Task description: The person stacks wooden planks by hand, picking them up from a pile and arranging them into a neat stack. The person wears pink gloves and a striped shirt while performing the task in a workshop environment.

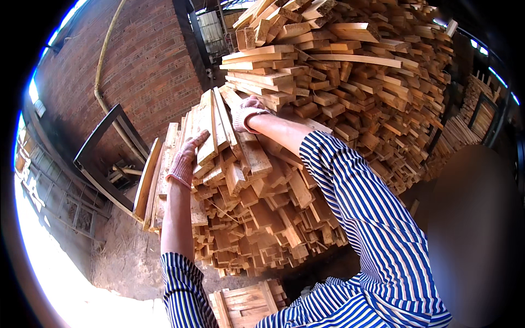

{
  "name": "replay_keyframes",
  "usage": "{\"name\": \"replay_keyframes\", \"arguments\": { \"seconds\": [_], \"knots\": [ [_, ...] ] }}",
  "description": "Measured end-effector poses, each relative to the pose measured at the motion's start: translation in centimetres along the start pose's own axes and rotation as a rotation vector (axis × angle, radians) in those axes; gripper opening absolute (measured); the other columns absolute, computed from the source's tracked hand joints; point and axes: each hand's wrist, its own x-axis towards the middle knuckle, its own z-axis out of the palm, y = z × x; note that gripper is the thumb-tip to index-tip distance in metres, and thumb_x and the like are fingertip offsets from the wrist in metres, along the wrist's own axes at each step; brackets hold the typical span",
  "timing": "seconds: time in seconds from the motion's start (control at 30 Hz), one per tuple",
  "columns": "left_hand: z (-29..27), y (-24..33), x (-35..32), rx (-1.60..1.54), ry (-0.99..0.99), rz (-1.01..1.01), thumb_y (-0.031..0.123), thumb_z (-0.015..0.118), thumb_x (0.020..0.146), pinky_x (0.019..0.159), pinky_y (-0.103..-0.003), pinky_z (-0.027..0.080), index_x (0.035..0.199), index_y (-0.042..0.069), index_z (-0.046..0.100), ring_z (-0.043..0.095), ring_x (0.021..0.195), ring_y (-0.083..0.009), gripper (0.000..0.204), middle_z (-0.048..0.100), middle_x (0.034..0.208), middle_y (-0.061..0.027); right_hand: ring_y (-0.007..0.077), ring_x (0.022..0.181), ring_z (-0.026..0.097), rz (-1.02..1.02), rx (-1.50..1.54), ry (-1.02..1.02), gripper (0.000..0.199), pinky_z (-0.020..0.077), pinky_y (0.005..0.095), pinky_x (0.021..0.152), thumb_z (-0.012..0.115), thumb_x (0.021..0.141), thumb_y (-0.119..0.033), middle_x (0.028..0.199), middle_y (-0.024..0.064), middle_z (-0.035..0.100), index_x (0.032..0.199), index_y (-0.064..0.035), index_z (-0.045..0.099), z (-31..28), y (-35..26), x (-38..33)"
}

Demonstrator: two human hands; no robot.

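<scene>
My left hand (185,158), in a pale knitted work glove, lies against the left side of several light wooden boards (205,127), its fingers reaching over their edge. Farther up, my right hand (249,113), gloved alike, curls its fingers around the right side of the same boards. The boards are long, narrow and roughly sawn, and they rest on top of a large stack of wood (262,213) whose cut ends face me. Exactly how many boards lie within my grip cannot be made out.
A taller heap of sawn wood (377,93) rises at the right and back. On the left stand a brick wall (147,60) with a pale pipe (98,71) and a dark metal frame (112,153). Below, a wooden slatted piece (249,303) lies near my body.
</scene>
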Motion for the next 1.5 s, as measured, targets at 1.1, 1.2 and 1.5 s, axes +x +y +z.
{"name": "replay_keyframes", "arguments": {
  "seconds": [1.1, 1.2, 1.5],
  "knots": [
    [0.0, 0.3, -16.5, -0.380, -0.034, -0.158, 0.036, 0.067, 0.095, 0.099, -0.040, 0.044, 0.136, 0.002, 0.056, 0.058, 0.115, -0.0247, 0.054, 0.062, 0.130, -0.0134, 0.0184, 0.074, 0.065, -0.175, 2.139, 0.066, 0.071, 0.0593, 0.0349, 0.056, 0.081, 0.084, -0.024, 0.102, 0.0135, 0.063, 0.134, 0.0088, 0.043, 0.8, -1.6, -25.8],
    [2.3, 0.7, -18.4, -0.516, -0.134, -0.236, 0.035, 0.068, 0.095, 0.093, -0.040, 0.051, 0.134, 0.001, 0.058, 0.063, 0.108, -0.0255, 0.053, 0.066, 0.125, -0.0142, 0.0157, 0.065, 0.062, -0.333, 2.590, -0.253, 0.046, 0.0601, 0.0345, 0.063, 0.073, 0.091, -0.039, 0.091, 0.0054, 0.063, 0.123, -0.0085, 0.061, 2.6, -1.7, -26.1],
    [5.8, -1.1, -33.6, -0.583, -0.037, -0.182, 0.032, 0.080, 0.086, 0.080, -0.039, 0.064, 0.129, 0.002, 0.060, 0.073, 0.094, -0.0251, 0.057, 0.073, 0.108, -0.0148, 0.0357, 0.146, 0.031, -0.525, 2.071, -0.185, 0.069, 0.0285, 0.0499, 0.121, 0.056, 0.101, -0.045, 0.153, 0.0257, 0.040, 0.153, -0.0055, 0.035, 6.3, -6.7, -36.6]
  ]
}}
